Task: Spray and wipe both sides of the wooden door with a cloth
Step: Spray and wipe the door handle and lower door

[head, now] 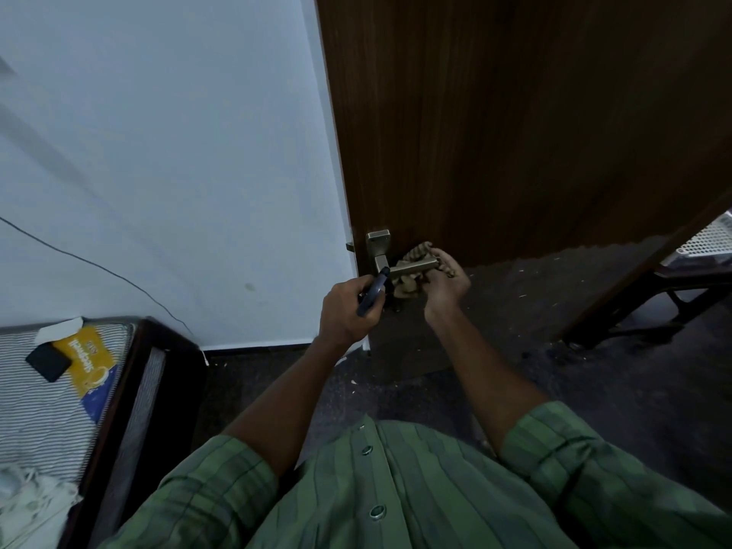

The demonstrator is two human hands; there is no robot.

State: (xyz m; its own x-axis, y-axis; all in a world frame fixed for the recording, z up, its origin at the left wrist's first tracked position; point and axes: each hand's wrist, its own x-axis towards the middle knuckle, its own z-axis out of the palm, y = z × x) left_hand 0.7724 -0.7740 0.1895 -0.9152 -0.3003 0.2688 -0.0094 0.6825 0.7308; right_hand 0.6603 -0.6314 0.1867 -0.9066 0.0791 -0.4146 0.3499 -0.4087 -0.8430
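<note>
Dark brown wooden door (515,124) stands ajar just ahead of you, with your right hand (445,285) gripping the beige cloth (412,267) bunched round the brushed metal lever handle (412,266). Your left hand (348,311) is wrapped round the dark blue spray bottle (374,291), so keep that nozzle pointed at the handle and work the cloth all round the lever. Grain looks smooth and matte, no obvious streaks tbh.
</note>
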